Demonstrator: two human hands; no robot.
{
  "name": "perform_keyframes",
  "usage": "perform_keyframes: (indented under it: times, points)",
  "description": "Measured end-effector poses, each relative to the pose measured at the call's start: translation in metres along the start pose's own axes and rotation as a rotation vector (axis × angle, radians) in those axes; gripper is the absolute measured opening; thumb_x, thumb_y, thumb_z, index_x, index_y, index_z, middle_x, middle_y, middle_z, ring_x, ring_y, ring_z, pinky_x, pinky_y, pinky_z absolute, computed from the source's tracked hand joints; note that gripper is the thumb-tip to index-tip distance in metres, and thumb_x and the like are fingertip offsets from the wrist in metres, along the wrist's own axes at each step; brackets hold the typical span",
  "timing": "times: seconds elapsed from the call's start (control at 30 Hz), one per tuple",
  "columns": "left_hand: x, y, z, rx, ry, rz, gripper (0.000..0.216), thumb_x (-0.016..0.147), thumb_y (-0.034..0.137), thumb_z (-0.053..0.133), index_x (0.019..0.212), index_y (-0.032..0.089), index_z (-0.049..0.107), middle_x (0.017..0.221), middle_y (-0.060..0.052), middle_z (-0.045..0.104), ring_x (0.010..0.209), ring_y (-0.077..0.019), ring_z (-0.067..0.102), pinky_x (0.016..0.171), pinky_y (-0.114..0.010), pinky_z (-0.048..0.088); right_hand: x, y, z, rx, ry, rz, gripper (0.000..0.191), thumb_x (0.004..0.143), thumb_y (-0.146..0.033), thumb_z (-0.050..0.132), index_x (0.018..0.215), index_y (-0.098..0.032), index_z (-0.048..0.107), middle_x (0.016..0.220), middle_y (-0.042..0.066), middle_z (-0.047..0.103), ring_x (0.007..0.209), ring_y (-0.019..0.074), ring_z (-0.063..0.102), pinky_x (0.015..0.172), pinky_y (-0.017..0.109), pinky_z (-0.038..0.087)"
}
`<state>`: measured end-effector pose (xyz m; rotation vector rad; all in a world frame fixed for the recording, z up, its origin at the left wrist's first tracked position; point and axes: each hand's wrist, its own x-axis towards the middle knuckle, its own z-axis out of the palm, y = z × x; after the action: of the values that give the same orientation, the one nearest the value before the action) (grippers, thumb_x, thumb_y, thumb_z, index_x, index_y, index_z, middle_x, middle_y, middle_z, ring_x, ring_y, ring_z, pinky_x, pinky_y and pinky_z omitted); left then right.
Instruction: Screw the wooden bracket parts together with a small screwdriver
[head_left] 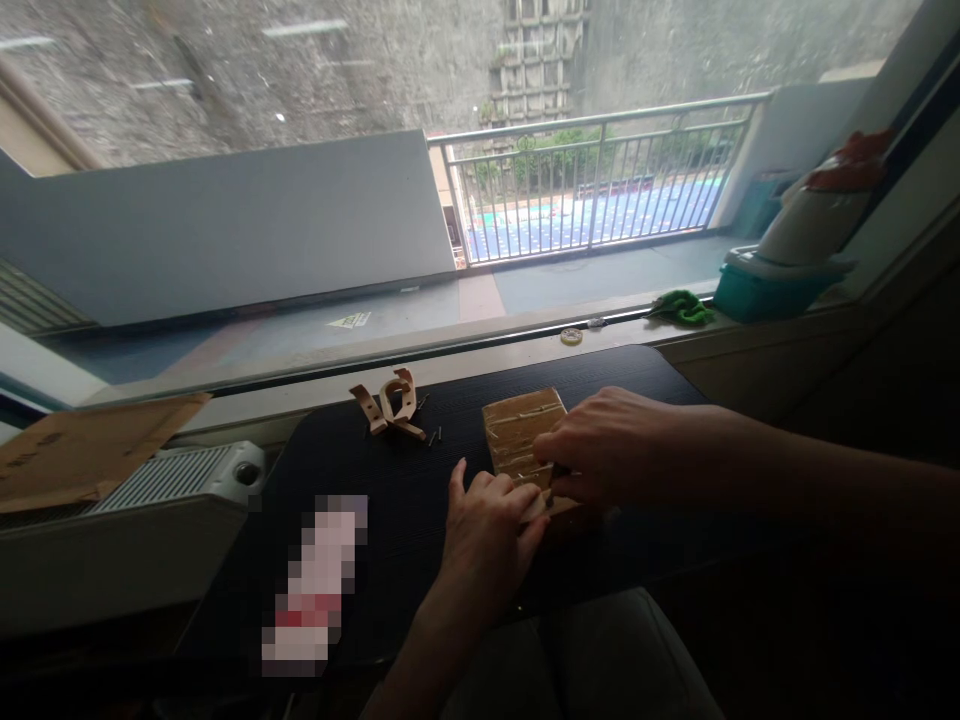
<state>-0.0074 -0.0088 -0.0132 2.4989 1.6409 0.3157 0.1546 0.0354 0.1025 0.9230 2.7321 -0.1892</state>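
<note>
On the dark table lies a brown, box-shaped block [519, 425], its top crossed by pale, shiny streaks. My left hand [487, 525] rests at its near edge, thumb and fingers closed around a small pale piece [534, 507]. From the right, my right hand [604, 445] bends over the block. Its fingers are wrapped round a slim dark tool [553, 482], whose end meets the pale piece; the grip hides most of it, so its kind is unclear. Farther left stand several curved wooden parts [391, 405] with holes, with a few small screws [435, 436] beside them.
The black table [405, 480] sits against a window sill [480, 360]. On the sill are a tape roll [571, 337], a green cloth [684, 307] and a teal box [780, 285]. A blurred-out item [319, 585] lies at left, near a radiator [187, 475] and cardboard [90, 450].
</note>
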Motion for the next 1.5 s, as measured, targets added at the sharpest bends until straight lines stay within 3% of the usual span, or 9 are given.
perform_keyframes:
  times: [0.27, 0.63, 0.77, 1.07, 1.33, 1.5]
  points:
    - [0.0, -0.001, 0.002, -0.009, 0.002, 0.003, 0.016, 0.081, 0.031, 0.057, 0.094, 0.029, 0.065, 0.088, 0.001, 0.064, 0.091, -0.0207, 0.054, 0.105, -0.054, 0.015, -0.001, 0.0, 0.002, 0.002, -0.022, -0.131, 0.007, 0.077, -0.013, 0.055, 0.076, -0.016, 0.061, 0.077, 0.003, 0.065, 0.073, 0.0171, 0.06, 0.056, 0.026, 0.031]
    - [-0.001, 0.0, 0.002, -0.015, 0.01, 0.004, 0.014, 0.082, 0.032, 0.056, 0.092, 0.029, 0.065, 0.086, 0.001, 0.063, 0.091, -0.0207, 0.054, 0.105, -0.054, 0.014, 0.004, 0.005, 0.013, 0.006, 0.001, -0.031, 0.019, 0.086, -0.019, 0.044, 0.076, -0.016, 0.06, 0.069, 0.003, 0.064, 0.065, 0.0165, 0.06, 0.05, 0.027, 0.026]
    - [-0.001, 0.0, 0.002, -0.008, 0.018, -0.003, 0.014, 0.081, 0.032, 0.057, 0.093, 0.029, 0.065, 0.086, 0.001, 0.063, 0.091, -0.0206, 0.054, 0.105, -0.054, 0.015, -0.002, 0.003, 0.007, -0.015, 0.022, -0.012, 0.01, 0.08, -0.025, 0.054, 0.079, -0.017, 0.061, 0.069, 0.002, 0.064, 0.066, 0.0186, 0.061, 0.048, 0.027, 0.023]
    - [0.001, -0.001, 0.002, -0.016, 0.005, 0.001, 0.014, 0.081, 0.032, 0.057, 0.091, 0.029, 0.065, 0.086, 0.001, 0.064, 0.091, -0.0208, 0.054, 0.105, -0.054, 0.015, 0.002, 0.003, 0.009, -0.033, -0.037, -0.101, 0.009, 0.075, -0.012, 0.055, 0.076, -0.016, 0.062, 0.076, 0.003, 0.066, 0.074, 0.0188, 0.061, 0.055, 0.027, 0.03]
    - [-0.001, 0.0, 0.001, -0.012, 0.009, 0.006, 0.014, 0.081, 0.031, 0.057, 0.093, 0.029, 0.065, 0.085, 0.001, 0.063, 0.09, -0.0204, 0.054, 0.105, -0.054, 0.015, 0.005, 0.008, 0.012, -0.002, -0.015, -0.034, 0.02, 0.086, -0.018, 0.045, 0.076, -0.015, 0.061, 0.072, 0.004, 0.065, 0.067, 0.0167, 0.061, 0.052, 0.026, 0.028]
    - [-0.001, -0.001, 0.003, -0.011, 0.024, 0.006, 0.016, 0.08, 0.031, 0.058, 0.095, 0.029, 0.064, 0.087, 0.001, 0.064, 0.091, -0.0206, 0.054, 0.105, -0.054, 0.015, -0.003, 0.001, 0.003, -0.037, -0.007, -0.021, 0.007, 0.077, -0.021, 0.057, 0.081, -0.017, 0.062, 0.072, 0.003, 0.065, 0.068, 0.0195, 0.061, 0.049, 0.026, 0.024]
